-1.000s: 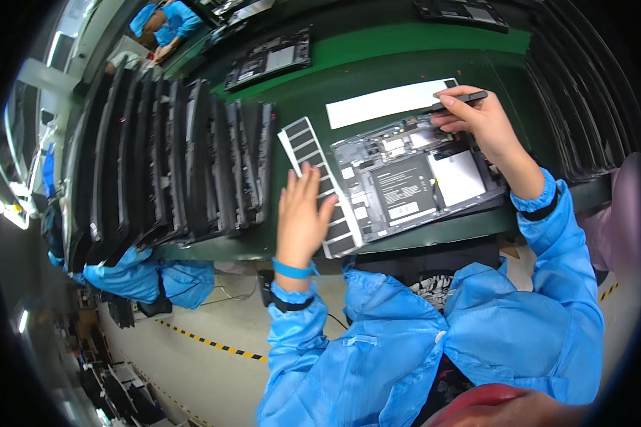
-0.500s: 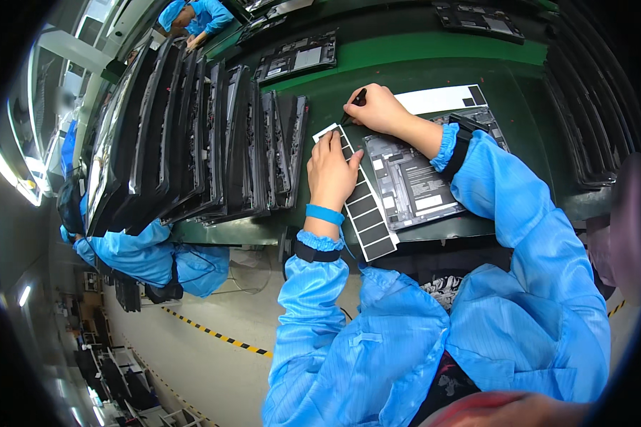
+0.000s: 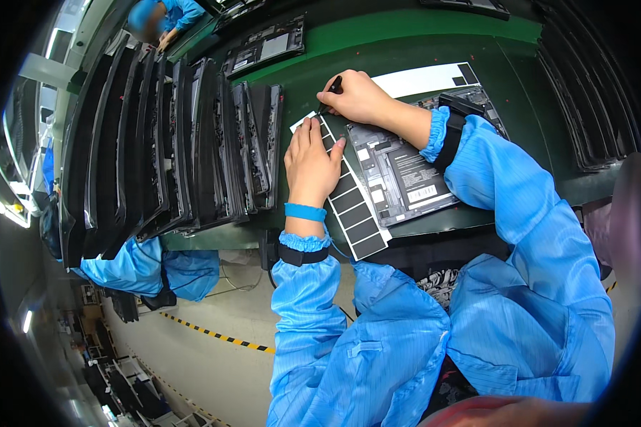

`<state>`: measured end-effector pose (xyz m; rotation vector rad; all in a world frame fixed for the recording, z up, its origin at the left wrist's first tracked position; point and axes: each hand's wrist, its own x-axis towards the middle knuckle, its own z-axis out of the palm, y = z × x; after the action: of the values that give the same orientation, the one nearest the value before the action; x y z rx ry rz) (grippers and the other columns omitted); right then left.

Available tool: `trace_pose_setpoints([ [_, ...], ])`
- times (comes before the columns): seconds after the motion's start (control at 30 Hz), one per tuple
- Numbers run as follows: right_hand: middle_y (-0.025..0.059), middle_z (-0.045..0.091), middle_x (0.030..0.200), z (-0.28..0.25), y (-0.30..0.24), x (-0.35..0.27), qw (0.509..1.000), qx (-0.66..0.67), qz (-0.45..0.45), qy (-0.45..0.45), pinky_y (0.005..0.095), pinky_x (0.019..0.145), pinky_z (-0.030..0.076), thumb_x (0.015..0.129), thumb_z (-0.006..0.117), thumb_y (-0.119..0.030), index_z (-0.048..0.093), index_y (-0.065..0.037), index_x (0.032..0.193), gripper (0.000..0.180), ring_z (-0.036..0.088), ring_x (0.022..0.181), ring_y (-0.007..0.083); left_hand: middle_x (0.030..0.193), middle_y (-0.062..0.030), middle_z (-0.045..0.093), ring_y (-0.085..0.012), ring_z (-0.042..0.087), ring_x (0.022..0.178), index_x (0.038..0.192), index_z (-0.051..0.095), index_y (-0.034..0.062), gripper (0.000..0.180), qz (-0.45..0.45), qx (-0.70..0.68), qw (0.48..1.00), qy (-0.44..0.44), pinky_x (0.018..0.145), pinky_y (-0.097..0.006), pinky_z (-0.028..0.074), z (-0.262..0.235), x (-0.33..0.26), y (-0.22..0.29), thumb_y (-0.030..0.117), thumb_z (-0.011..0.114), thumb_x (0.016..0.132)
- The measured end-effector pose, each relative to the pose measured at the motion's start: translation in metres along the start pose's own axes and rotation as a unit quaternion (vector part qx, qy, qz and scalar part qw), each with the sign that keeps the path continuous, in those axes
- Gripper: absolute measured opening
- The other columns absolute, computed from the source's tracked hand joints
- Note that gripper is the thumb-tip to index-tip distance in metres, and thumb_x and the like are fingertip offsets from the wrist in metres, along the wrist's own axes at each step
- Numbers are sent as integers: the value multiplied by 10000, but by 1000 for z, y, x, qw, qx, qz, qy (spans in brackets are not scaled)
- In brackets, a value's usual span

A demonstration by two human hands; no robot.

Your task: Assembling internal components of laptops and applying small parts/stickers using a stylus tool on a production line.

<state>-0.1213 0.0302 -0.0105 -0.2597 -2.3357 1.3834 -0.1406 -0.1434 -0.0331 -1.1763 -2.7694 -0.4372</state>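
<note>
Flat and spread, the left hand (image 3: 312,165) presses on the white sheet of black rectangular stickers (image 3: 350,199), evidently to keep it from sliding on the green bench (image 3: 406,35). Meanwhile the right hand (image 3: 360,97) pinches a thin black tool (image 3: 329,92), tip at the sheet's upper end. Just beside lies an opened device (image 3: 406,171), and a rack of dark panels (image 3: 171,142) stands at left.

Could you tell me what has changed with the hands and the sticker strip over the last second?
The right hand, holding a dark pen-like tool, crossed from the far right edge of the opened device to the top end of the sticker strip, where the tool tip now meets it. The left hand stayed flat on the strip, pressing it down. The strip, the device and the rack of dark panels kept their places.
</note>
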Motion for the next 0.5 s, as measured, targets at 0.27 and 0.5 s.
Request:
trace_pose_setpoints([
  [0.27, 139, 692, 710, -3, -1, -1, 1000, -21, -1, 4, 309, 644, 538, 839, 653, -166, 690, 53, 882, 226, 684, 649, 192, 1449, -149, 382, -315, 333, 1349, 1370, 409, 15, 640, 2, 6, 1000, -6, 1077, -464, 298, -5, 1, 1, 439, 531, 906],
  [0.5, 148, 698, 728, -2, -6, -4, 998, -33, -48, -2, 301, 652, 539, 803, 669, -133, 698, 45, 901, 206, 686, 646, 193, 1409, -161, 425, -331, 388, 1306, 1355, 416, 12, 633, 7, -6, 1000, 17, 1043, -466, 341, -8, 0, 3, 392, 590, 879],
])
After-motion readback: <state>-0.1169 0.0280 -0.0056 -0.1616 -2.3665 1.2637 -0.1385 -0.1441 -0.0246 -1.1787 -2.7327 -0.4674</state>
